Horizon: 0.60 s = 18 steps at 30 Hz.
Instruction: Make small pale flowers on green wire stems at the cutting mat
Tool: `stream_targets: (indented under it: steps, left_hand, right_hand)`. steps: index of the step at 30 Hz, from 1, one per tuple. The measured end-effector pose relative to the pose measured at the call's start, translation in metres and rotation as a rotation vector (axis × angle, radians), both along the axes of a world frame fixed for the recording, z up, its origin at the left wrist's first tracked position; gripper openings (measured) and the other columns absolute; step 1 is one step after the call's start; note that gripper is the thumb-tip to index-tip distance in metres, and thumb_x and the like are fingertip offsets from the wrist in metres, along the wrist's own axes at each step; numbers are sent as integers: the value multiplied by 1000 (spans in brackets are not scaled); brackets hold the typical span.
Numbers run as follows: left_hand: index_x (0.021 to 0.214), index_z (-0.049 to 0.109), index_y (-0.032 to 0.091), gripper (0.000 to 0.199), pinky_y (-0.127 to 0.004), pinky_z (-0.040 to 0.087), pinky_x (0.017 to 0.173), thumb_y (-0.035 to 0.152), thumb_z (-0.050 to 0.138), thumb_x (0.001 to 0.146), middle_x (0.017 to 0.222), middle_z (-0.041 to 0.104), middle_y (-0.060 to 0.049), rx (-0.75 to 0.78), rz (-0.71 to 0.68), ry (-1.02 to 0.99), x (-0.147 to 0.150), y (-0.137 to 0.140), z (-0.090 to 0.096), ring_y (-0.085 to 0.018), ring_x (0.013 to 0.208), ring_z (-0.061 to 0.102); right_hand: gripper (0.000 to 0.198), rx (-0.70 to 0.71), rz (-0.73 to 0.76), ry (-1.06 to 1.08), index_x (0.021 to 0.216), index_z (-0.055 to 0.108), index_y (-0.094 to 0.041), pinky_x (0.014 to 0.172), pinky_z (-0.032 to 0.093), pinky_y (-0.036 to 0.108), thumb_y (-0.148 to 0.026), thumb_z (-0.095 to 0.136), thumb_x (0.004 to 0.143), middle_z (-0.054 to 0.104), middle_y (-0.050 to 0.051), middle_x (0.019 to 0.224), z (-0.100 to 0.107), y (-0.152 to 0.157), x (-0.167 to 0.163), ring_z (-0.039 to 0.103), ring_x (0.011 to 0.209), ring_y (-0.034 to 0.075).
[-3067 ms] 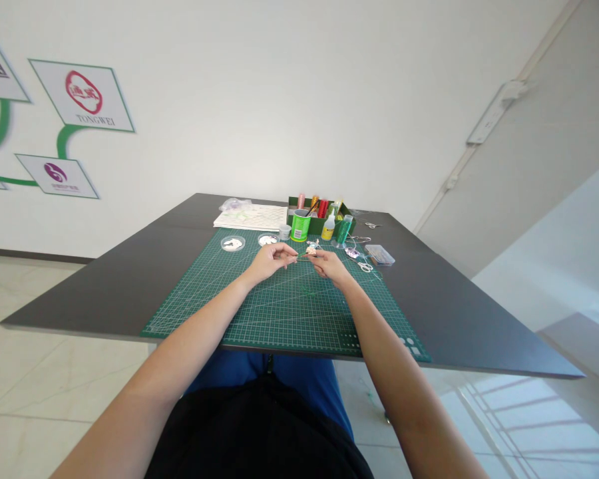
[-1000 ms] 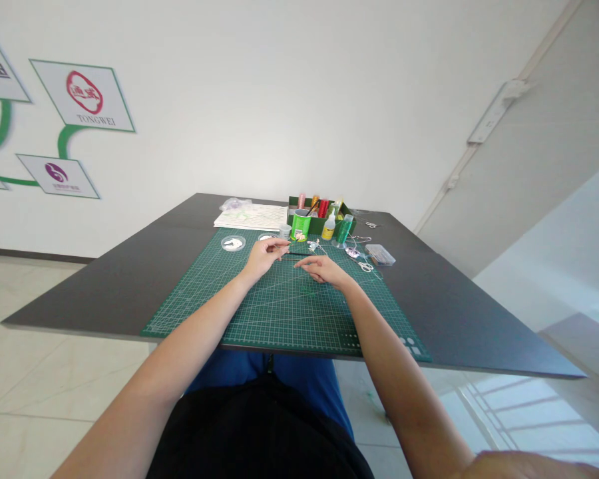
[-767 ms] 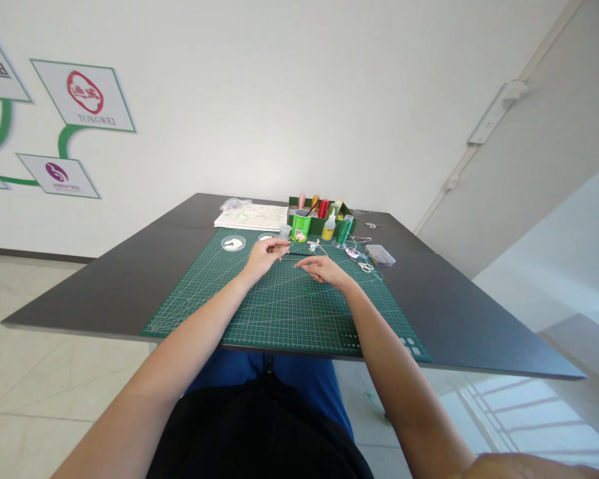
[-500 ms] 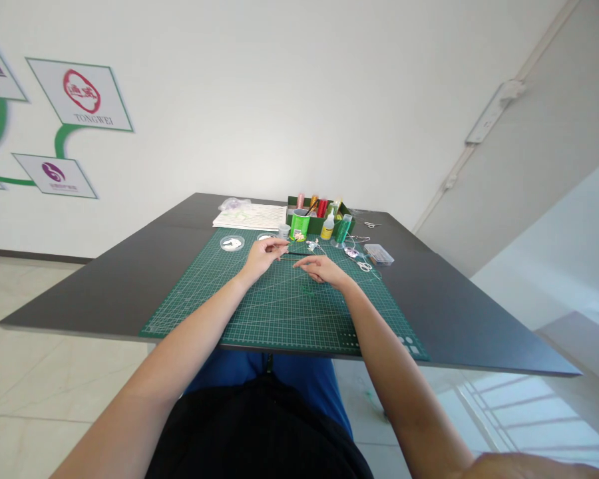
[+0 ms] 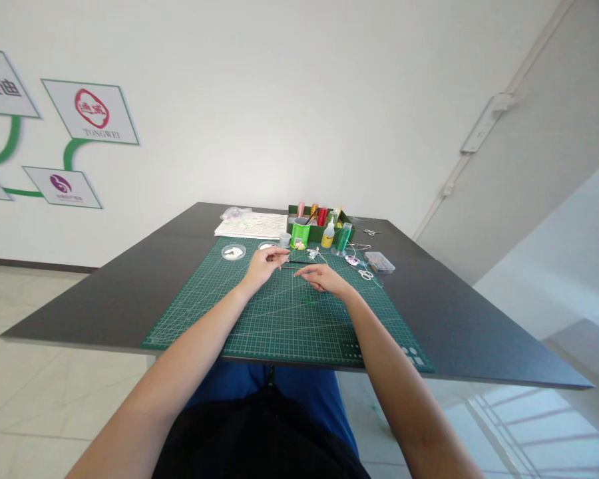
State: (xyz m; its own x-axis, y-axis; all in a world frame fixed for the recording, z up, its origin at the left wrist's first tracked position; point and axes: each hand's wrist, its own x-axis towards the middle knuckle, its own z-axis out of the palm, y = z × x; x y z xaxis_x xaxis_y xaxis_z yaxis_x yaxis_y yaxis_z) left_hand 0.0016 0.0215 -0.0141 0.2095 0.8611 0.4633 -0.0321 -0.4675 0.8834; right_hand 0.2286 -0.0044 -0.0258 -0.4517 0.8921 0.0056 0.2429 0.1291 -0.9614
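Over the green cutting mat (image 5: 279,326), my left hand (image 5: 264,266) is closed, thumb and fingertips pinched together; what they hold is too small to make out. My right hand (image 5: 324,278) is just to the right, index finger pointing toward the left hand and the other fingers curled. Whatever it grips is hidden or too fine to see. Between the hands, a thin dark stick (image 5: 299,263) runs sideways; whether it lies on the mat or is held I cannot tell. Small pale flower-like pieces (image 5: 313,253) are just beyond.
Behind the hands stand a bright green can (image 5: 300,234), a yellow-labelled bottle (image 5: 328,235) and a dark green box (image 5: 348,229) with coloured spools. White-handled scissors (image 5: 365,274) and a clear case (image 5: 380,263) lie right. A round dish (image 5: 233,252) and white sheets (image 5: 252,225) are left.
The whole scene sits slightly lower in view as the camera tilts up. Both hands keep nearly the same pose and place over the mat.
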Motion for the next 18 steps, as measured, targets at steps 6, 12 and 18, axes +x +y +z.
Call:
stream_targets:
  steps: [6,12,18]
  left_hand:
    - [95,78,14,28,-25,44,53,35,76,75,74,72,-5,17,-14,17,-1,0,0,-12,54,56]
    - [97,78,14,28,-25,45,54,33,76,76,74,73,-5,4,-20,20,-2,-2,2,-12,55,56]
    - [96,77,15,28,-24,46,54,33,77,75,74,73,-4,-1,-15,20,-2,-2,2,-12,56,57]
  right_hand:
    - [45,7,-1,-5,113,71,-9,42,18,22,-43,67,83,35,-11,43,2,-1,-1,26,40,7]
    - [48,21,13,-17,113,71,-8,42,17,22,-45,66,84,36,-11,42,2,-1,-1,25,38,6]
    - [47,12,8,-10,113,71,-8,42,18,22,-44,66,84,36,-11,42,2,-2,-2,25,38,6]
